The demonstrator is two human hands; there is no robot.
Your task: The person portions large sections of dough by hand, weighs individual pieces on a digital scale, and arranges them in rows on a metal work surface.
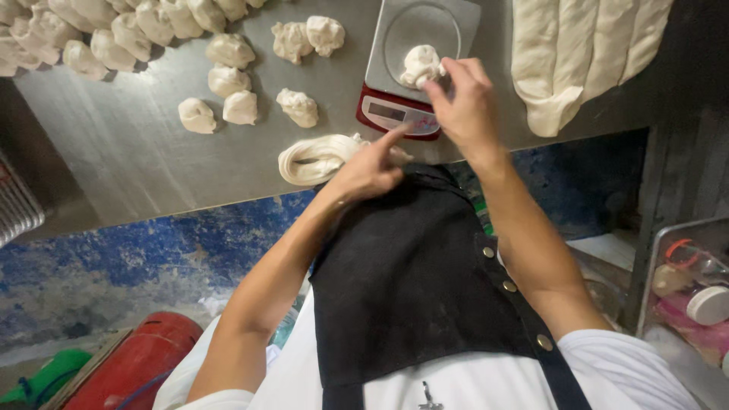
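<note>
Your right hand [467, 102] is over the near right corner of the kitchen scale [414, 64]. Its fingertips are pinched narrow on the right side of a small dough lump [420, 65], which sits on the scale's round grey platform. Whether the lump's weight rests fully on the platform cannot be told. The scale has a red base and a small display panel on its near edge, partly covered by your hand.

Your left hand [370, 168] lies at the near edge of the metal table [121, 144], forefinger stretched out toward the scale's red base, the other fingers curled in loosely. It grips nothing. It rests against a coiled dough rope [315, 158], which lies at the table's near edge just left of the hand.

To the left of the scale, loose dough pieces [228, 80] lie scattered on the table. Further left, at the far corner, more dough portions [91, 34] are packed in close rows. On the right, a large slab of dough logs [577, 53] lies side by side, touching one another.

You wear a black apron [410, 281] over a white shirt. A red cylinder [133, 364] stands on the floor, low left.
</note>
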